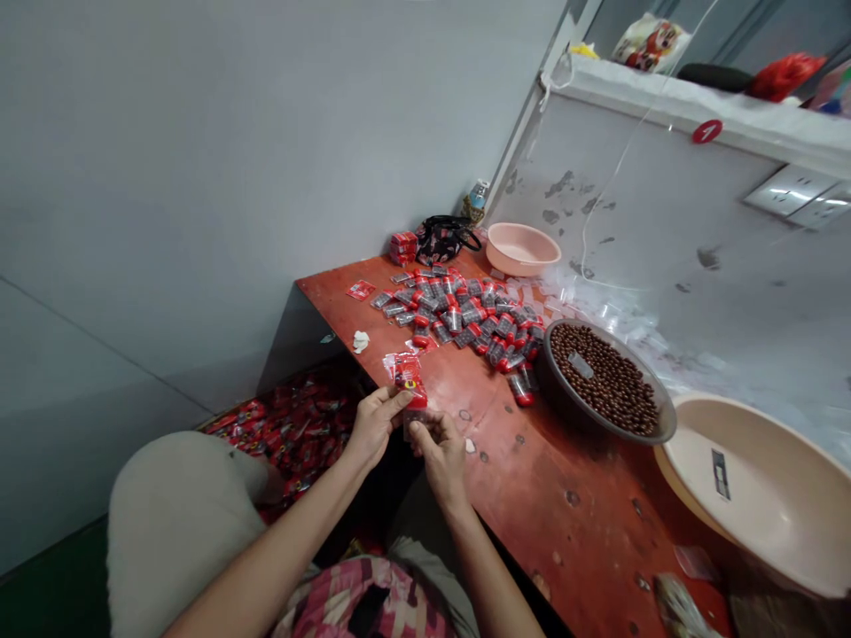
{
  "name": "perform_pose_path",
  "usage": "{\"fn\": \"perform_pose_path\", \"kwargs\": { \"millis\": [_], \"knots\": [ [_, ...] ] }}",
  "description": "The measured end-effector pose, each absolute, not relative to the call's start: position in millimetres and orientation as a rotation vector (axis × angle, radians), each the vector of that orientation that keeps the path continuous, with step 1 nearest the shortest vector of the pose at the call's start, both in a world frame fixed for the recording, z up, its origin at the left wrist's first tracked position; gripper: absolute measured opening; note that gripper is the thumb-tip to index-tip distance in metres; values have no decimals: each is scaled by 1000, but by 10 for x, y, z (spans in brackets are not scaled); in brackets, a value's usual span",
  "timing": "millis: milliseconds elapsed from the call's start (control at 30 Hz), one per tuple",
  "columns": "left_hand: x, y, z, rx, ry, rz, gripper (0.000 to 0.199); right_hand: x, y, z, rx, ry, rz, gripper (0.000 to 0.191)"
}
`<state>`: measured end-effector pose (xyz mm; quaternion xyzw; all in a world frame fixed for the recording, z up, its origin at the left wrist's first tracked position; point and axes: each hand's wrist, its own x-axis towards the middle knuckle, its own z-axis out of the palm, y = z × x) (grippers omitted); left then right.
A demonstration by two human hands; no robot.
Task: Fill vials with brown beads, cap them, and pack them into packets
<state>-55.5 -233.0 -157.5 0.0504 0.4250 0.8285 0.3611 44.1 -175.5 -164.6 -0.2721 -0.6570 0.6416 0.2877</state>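
left hand (376, 425): closed, thumb and fingers pinching the upper part of a small packet (409, 377) with a red printed top and clear film below. right hand (442, 456): fingers curled and closed on the packet's lower clear end, the grip partly hidden by the fingers. packet: held between both hands above the table, its long axis running near to far, leaning slightly left at the far end. left hand sits at its far red end, right hand at its near end.

near left: pale grey trouser knee (179, 532), with pink patterned cloth (359, 602) at the bottom edge. left, beyond the knee: heap of red packets (285, 434) below table level. near right: pink plastic basin (722, 412) with a dark label inside, on the red-painted table (532, 523), which is worn and chipped. mid right: dark bowl (638, 365) filled with round brown pieces (602, 377). mid table: spread of clear tubes with red caps (458, 319), just far of the hands. far left: loose red wrapper (360, 290). far end: stack of red packets (402, 248), black patterned bag (445, 239), smaller pink basin (522, 248). far right: white wall socket (791, 190).
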Motion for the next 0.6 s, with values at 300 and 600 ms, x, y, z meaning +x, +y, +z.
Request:
{"fn": "perform_pose_path", "kwargs": {
  "millis": [300,600],
  "knots": [
    [-584,-2376,-1610,280,1164,1986,22,411,-1640,-1762,-700,-1543,2058,21],
    [-602,-2349,-1657,220,1163,1991,18,442,-1696,-1707,-674,-1751,1793,18]
  ]
}}
